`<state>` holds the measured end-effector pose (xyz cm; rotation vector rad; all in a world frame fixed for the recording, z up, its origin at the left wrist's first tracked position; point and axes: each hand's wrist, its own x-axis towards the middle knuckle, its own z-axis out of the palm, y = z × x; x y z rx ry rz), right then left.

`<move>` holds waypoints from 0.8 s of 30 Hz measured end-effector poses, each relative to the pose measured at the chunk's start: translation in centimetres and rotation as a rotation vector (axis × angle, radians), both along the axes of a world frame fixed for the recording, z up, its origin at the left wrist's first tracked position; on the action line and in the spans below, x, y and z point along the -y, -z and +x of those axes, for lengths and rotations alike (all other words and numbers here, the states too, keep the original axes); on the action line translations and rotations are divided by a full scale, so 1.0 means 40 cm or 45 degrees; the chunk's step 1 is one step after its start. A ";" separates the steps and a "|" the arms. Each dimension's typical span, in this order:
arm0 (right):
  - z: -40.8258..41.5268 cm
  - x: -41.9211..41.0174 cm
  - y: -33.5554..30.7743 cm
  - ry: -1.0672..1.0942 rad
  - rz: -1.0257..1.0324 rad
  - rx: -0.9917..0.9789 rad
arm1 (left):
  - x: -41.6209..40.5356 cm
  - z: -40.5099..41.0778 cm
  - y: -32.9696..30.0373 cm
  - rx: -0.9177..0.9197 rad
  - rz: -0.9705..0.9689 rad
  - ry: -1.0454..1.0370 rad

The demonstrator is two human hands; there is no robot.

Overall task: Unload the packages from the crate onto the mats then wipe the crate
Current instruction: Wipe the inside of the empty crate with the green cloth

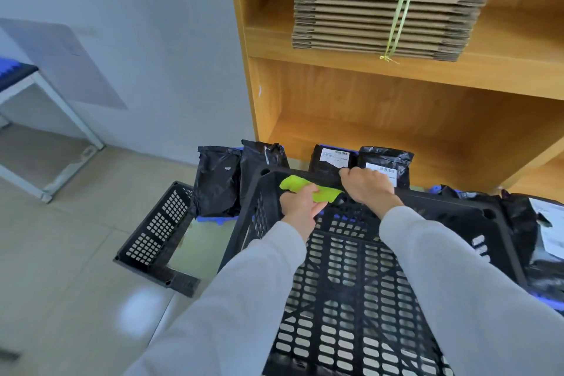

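Left hand (300, 203) pinched a crumpled lime-green cloth (308, 189) against the far rim of the black perforated plastic crate (351, 284), right hand (367, 186) curled over that rim beside it, while crinkled black plastic packages (218, 180) stood beyond on blue mats (213, 219).

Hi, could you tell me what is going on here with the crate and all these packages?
A person is wiping a black crate that looks emptied. The left hand holds a green cloth against the crate's far wall, while the right hand grips the far rim to steady it. Black packages stand just beyond the crate, in front of a wooden shelf, and more lie to the right. A second crate sits on the floor to the left.
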<state>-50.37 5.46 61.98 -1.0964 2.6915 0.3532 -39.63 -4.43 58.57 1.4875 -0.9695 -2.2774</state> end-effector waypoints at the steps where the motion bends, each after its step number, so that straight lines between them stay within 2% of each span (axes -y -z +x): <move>1: -0.003 0.000 0.004 0.023 -0.008 0.005 | 0.000 0.001 0.019 0.035 -0.001 0.003; 12: 0.002 -0.009 0.032 -0.023 0.004 -0.176 | -0.004 0.003 0.195 0.217 0.045 -0.085; 16: 0.002 -0.010 0.039 -0.078 0.072 -0.226 | -0.007 -0.001 0.249 0.227 0.137 -0.116; 20: -0.011 -0.008 0.049 -0.016 0.024 -0.207 | -0.002 -0.006 0.287 0.245 0.177 -0.193; 24: -0.003 -0.009 0.046 -0.081 0.035 -0.273 | 0.002 0.004 0.318 0.286 0.219 -0.209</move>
